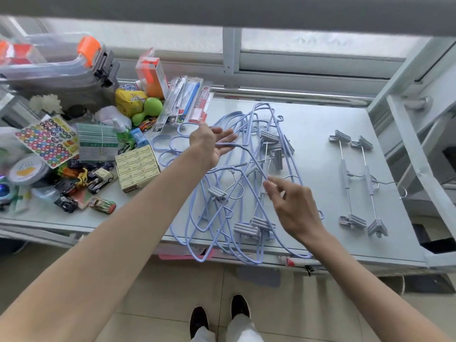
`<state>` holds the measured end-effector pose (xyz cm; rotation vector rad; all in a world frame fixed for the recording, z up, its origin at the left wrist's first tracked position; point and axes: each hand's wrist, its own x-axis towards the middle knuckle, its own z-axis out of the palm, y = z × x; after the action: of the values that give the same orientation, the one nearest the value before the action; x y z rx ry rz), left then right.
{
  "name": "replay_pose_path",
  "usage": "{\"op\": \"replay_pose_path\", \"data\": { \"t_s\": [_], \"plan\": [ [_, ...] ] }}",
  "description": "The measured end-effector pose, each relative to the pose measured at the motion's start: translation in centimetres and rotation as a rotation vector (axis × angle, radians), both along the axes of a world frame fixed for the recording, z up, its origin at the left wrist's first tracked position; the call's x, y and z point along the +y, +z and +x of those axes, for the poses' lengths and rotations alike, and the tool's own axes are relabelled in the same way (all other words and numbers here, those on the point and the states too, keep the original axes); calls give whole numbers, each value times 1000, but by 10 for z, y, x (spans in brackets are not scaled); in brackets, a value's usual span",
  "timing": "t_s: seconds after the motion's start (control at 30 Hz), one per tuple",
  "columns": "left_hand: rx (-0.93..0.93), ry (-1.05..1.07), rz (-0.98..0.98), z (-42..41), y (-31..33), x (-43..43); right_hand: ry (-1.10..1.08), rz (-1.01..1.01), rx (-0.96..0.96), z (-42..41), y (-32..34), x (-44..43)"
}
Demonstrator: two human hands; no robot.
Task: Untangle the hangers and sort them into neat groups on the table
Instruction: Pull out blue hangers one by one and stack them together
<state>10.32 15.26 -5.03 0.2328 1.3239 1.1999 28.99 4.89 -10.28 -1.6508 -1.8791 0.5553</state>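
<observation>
On the pale table (320, 114) under the window, a tangled heap of lilac wire hangers (246, 169) lies at the middle, mixed with grey clip hangers, some loops hanging over the near edge. Above the heap's left part, the left hand (212, 144) is held palm-up with its fingers spread open, and one lilac wire rests across the palm and fingers. Nearer the front edge, the right hand (293, 206) hovers over the tangle with loosely curled, parted fingers, its fingertips pinching or just touching a lilac wire; which of the two I cannot tell. Well apart to the right, two clip hangers (357, 183) lie side by side, parallel. Left of the heap sits a clutter of toy cars (98, 183), a sticker sheet (47, 141) and small boxes (138, 166).
</observation>
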Motion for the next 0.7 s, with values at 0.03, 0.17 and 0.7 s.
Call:
{"op": "replay_pose_path", "data": {
  "t_s": [0.03,0.17,0.7],
  "plan": [
    [0,12,-4,3,-3,0,-121,-27,141,5,-1,5],
    [-48,64,19,8,-19,0,-447,-385,37,36,-17,27],
    [-209,-17,125,22,-26,1,-538,-66,382,64,-25,11]
  ]
}}
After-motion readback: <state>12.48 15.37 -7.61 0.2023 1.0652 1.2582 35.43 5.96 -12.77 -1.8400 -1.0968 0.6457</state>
